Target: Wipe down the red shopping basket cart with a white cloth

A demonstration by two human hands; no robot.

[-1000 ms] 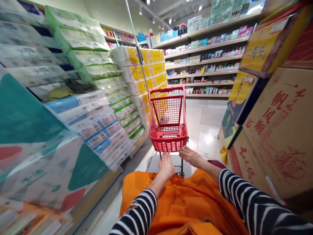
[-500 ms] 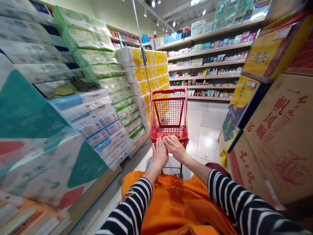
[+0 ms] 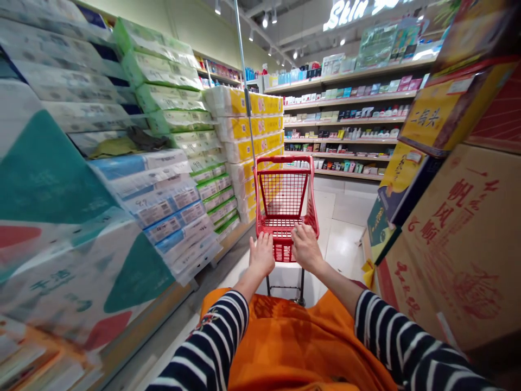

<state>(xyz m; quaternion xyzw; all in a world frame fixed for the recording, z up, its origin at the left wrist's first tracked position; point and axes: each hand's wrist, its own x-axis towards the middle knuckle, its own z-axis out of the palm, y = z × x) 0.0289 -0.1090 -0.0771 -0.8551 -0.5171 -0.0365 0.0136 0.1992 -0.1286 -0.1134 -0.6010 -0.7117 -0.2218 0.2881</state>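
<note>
A small red shopping cart (image 3: pixel 285 193) with an empty mesh basket stands in the aisle straight ahead. My left hand (image 3: pixel 261 255) rests on the near rim of the cart at its left corner, fingers curled over the edge. My right hand (image 3: pixel 305 247) grips the same rim toward the right, fingers wrapped over it. Both arms wear navy-and-white striped sleeves above an orange garment (image 3: pixel 297 347).
Stacked tissue and toilet paper packs (image 3: pixel 154 179) line the left side. Big cardboard boxes (image 3: pixel 459 228) crowd the right. A metal pole (image 3: pixel 246 87) rises by the cart. Shelves of small bottles and boxes (image 3: pixel 350 114) run across the far end over a pale tiled floor (image 3: pixel 342 239).
My hands rose from below the cart basket onto its near rim and closed on it. The cart has rolled slightly farther down the aisle and the view tilted upward.
</note>
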